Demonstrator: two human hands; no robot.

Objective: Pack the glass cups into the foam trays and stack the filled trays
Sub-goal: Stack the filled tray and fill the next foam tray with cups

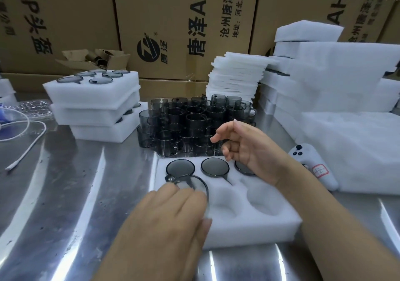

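Observation:
A white foam tray [255, 226] lies on the steel table before me. Its back row holds three grey glass cups [215, 166], bottoms up. My left hand [173, 211] grips a fourth cup [191, 184] at the front-left pocket, tilted and blurred. Two front pockets are bare foam. My right hand [244, 148] hovers above the tray's back right with fingers loosely curled, holding nothing. Behind the tray stands a cluster of loose smoky glass cups [190, 122]. At the left, filled trays [95, 105] sit stacked three high.
Piles of foam sheets [236, 77] and foam blocks [337, 99] fill the back right. A white controller [311, 164] lies right of the tray. A white cable [28, 142] and clear plastic lie at the left. Cardboard boxes [184, 21] wall the back.

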